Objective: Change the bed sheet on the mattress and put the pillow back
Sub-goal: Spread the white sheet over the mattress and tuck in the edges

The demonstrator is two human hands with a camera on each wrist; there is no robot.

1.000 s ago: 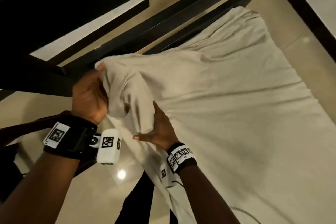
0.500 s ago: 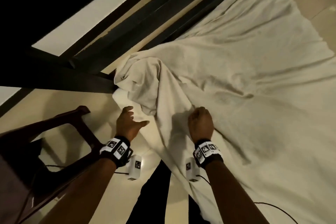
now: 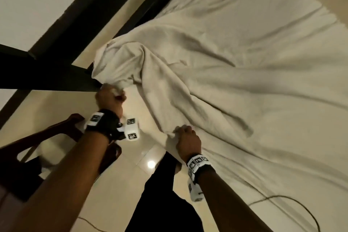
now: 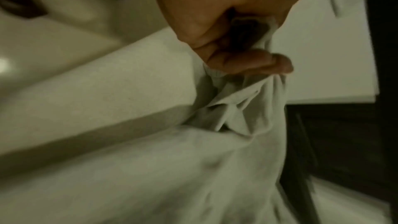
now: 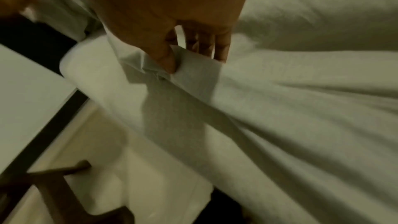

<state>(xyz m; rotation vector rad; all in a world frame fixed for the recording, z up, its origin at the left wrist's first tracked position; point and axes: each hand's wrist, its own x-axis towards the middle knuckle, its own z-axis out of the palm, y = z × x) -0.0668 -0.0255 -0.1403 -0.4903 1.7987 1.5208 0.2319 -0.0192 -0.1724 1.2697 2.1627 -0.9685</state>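
A cream bed sheet lies wrinkled over the mattress, bunched into a hump at the near left corner. My left hand grips that bunched corner of the sheet beside the dark bed frame. My right hand pinches the sheet's hem between thumb and fingers along the near side edge of the mattress. No pillow is in view.
The dark bed frame runs along the left and far side. A brown wooden chair stands on the glossy tile floor at lower left. A thin cable lies across the sheet at lower right. My dark trouser leg is below.
My left hand, open half a second ago, has closed on the bunched sheet corner. My right hand has slid back to the sheet's side edge and pinched the hem.
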